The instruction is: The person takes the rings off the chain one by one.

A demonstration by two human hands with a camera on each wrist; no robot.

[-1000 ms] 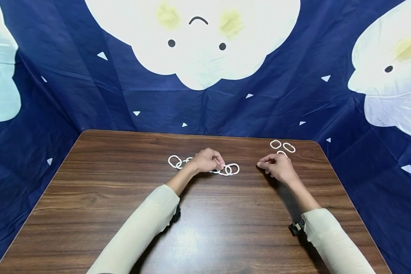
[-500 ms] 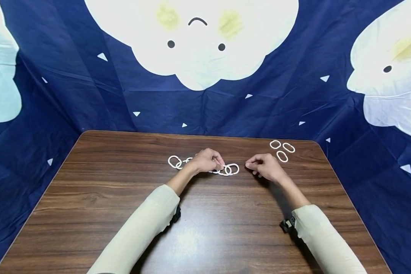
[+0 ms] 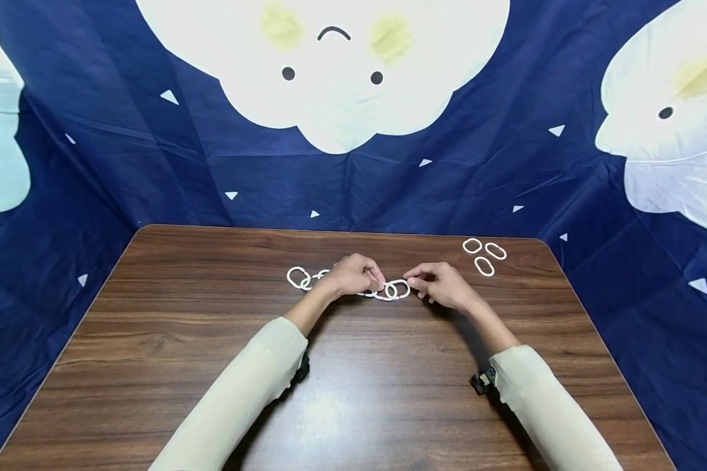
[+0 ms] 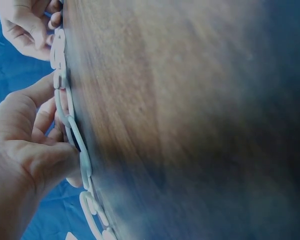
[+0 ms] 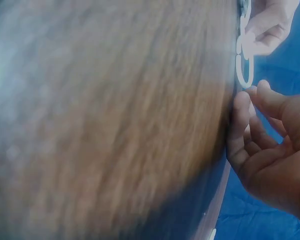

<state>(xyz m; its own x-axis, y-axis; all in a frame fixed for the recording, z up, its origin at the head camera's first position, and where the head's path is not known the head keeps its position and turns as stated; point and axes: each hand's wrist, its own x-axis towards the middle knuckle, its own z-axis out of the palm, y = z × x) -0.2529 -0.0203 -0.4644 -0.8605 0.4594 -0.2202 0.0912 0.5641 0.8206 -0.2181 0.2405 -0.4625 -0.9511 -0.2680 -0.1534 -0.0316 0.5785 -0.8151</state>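
Note:
A chain of white plastic oval links (image 3: pixel 398 289) lies across the far middle of the table, partly hidden under my left hand (image 3: pixel 353 275). That hand pinches a link near the chain's right end between thumb and fingers. The left wrist view shows the chain (image 4: pixel 77 135) running past the left thumb and fingers. My right hand (image 3: pixel 442 286) is at the rightmost link, its fingertips right at that link's outer edge. Seen from the right wrist, the thumb and fingers of the right hand (image 5: pixel 270 145) are slightly apart just beyond the end link (image 5: pixel 245 72).
Three loose white links (image 3: pixel 484 266) lie near the far right corner of the wooden table (image 3: pixel 330 405). A blue cloth with white cloud prints (image 3: pixel 353 183) hangs behind the table's far edge and along its sides.
My right hand has moved left, away from the three loose links to the chain's right end. The left hand has kept its place on the chain.

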